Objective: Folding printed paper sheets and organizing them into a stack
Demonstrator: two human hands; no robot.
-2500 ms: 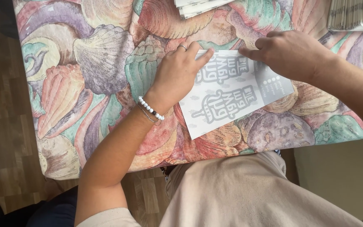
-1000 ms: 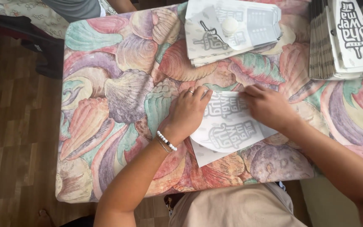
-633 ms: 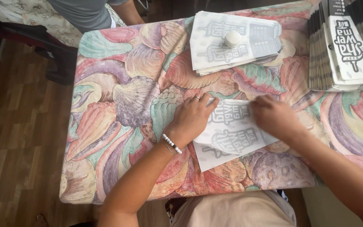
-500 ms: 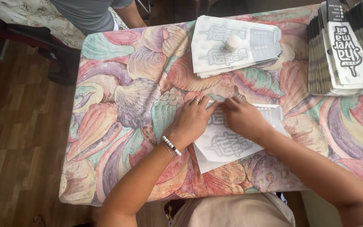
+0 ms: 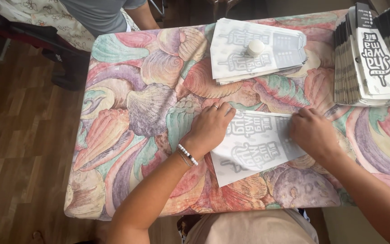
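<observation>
We see the left hand (image 5: pixel 211 129) flat on the left part of a white printed paper sheet (image 5: pixel 256 149), fingers close together and pressed down, pinching nothing. The right hand (image 5: pixel 313 132) rests on the sheet's right part, fingers curled downward onto it; we cannot tell whether they pinch an edge. The sheet lies near the middle of the tabletop's (image 5: pixel 127 117) near edge, one corner pointing toward that edge. A beaded bracelet (image 5: pixel 187 154) circles the left wrist. Toward the far edge sits a stack of similar sheets (image 5: pixel 258 52) with a small white round object (image 5: pixel 255 47) on top. A pile of folded printed pieces (image 5: pixel 369 58) occupies the far right corner.
</observation>
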